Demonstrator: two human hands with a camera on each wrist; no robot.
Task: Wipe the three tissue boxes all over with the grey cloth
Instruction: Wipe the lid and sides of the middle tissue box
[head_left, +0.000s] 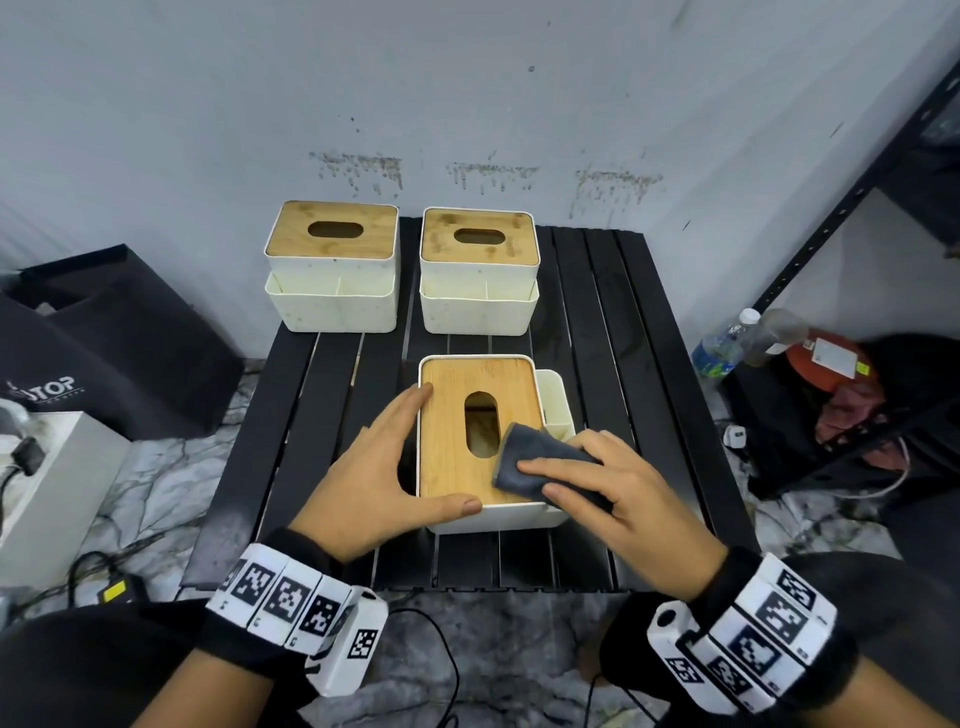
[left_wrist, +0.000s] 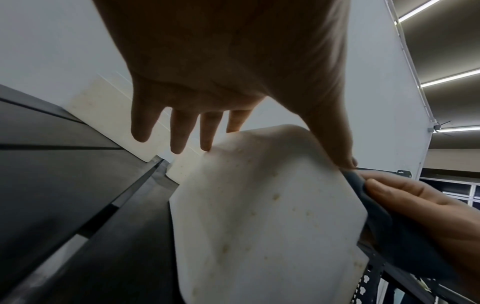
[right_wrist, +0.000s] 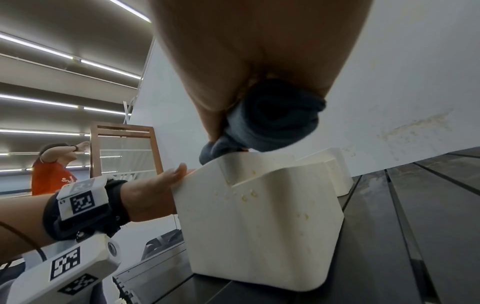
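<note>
A grey wall stands behind my black slatted table (head_left: 597, 322). Two white tissue boxes with wooden lids, the left back box (head_left: 332, 265) and the right back box (head_left: 478, 270), sit side by side at the far edge. The third white box with a wooden lid (head_left: 467, 395) is right in front of me. My left hand (head_left: 384, 467) rests flat against its left side, fingers straight. My right hand (head_left: 618, 488) presses the bunched grey cloth (head_left: 535, 457) on the lid. The box's far side is hidden from me.
</note>
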